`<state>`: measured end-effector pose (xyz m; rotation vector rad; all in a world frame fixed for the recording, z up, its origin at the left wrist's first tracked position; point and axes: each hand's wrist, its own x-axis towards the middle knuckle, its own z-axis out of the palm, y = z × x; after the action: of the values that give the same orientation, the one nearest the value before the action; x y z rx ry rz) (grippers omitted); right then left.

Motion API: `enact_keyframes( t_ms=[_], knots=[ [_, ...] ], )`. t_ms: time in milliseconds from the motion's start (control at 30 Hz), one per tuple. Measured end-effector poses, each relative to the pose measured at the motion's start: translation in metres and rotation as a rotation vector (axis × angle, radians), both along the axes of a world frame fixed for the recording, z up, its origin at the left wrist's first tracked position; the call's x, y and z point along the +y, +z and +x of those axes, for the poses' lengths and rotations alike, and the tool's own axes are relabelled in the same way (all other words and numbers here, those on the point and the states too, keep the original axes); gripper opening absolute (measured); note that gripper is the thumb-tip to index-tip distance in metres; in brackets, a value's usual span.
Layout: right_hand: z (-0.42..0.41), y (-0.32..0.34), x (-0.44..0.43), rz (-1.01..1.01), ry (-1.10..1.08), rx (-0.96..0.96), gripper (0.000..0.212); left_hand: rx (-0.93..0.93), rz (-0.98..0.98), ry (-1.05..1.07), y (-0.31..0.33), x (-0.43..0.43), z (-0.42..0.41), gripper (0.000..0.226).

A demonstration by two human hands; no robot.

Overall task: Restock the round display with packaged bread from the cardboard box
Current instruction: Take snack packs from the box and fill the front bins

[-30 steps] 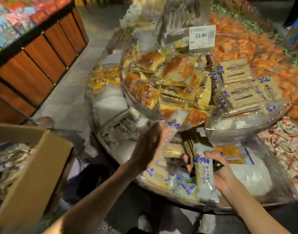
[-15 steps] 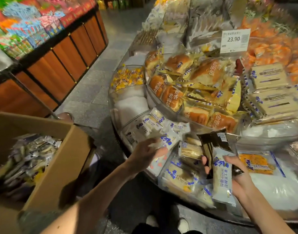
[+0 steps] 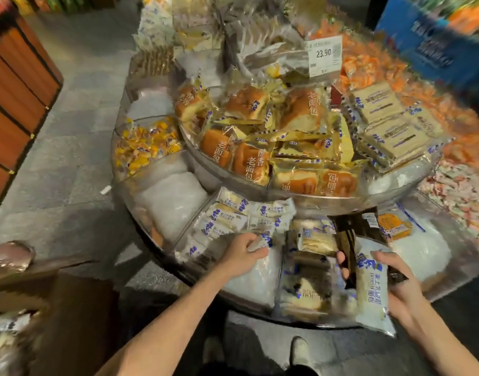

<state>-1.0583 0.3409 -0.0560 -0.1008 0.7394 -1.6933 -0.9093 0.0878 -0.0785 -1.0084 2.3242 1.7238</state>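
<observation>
The round display (image 3: 260,302) has clear dividers and tiers full of packaged bread. My left hand (image 3: 242,256) reaches into a front compartment, its fingers curled on a white-and-blue bread packet (image 3: 262,241) among similar packets (image 3: 227,215). My right hand (image 3: 395,283) grips a white bread packet (image 3: 372,291) together with a dark brown packet (image 3: 355,234) over the front rim. The cardboard box (image 3: 70,321) stands at the lower left, blurred, with packets (image 3: 5,327) inside.
Golden bread loaves (image 3: 262,147) fill the upper tier below a price tag (image 3: 323,54) reading 23.90. Yellow sweets (image 3: 146,145) sit in a left compartment, beige packs (image 3: 387,126) at the right. A wooden shelf unit (image 3: 18,99) borders the tiled aisle (image 3: 78,147). My shoes (image 3: 300,351) show below.
My left hand has gone down from mid-air with its packet into the front compartment. My right hand keeps its two packets. The view has swung left and back.
</observation>
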Motion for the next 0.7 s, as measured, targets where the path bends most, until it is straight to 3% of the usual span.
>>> enact_keyframes(
  t_ms=[67, 200, 367, 433, 500, 600, 700],
  knots=[
    [0.018, 0.0, -0.003, -0.04, -0.028, -0.004, 0.052, 0.02, 0.018, -0.028, 0.0, -0.006, -0.002, 0.036],
    [0.047, -0.001, -0.01, -0.057, -0.114, 0.006, 0.054, 0.046, -0.008, -0.079, 0.002, -0.017, 0.016, 0.021],
    [0.072, 0.002, -0.03, -0.092, -0.105, 0.016, 0.055, 0.039, 0.108, 0.278, 0.012, -0.054, 0.059, 0.006],
    [0.078, 0.004, -0.04, -0.106, -0.107, 0.007, 0.054, 0.087, 0.104, 0.387, 0.016, -0.068, 0.074, 0.037],
    [0.079, 0.006, -0.051, -0.116, -0.093, 0.016, 0.053, 0.139, 0.008, 0.366, 0.015, -0.075, 0.082, 0.059],
    [0.081, 0.007, -0.063, -0.12, -0.073, 0.026, 0.053, 0.021, -0.316, 0.249, 0.008, -0.075, 0.083, 0.037],
    [0.08, 0.005, -0.068, -0.136, -0.039, 0.003, 0.053, 0.003, -0.392, 0.294, 0.0, -0.07, 0.076, 0.025]
  ],
)
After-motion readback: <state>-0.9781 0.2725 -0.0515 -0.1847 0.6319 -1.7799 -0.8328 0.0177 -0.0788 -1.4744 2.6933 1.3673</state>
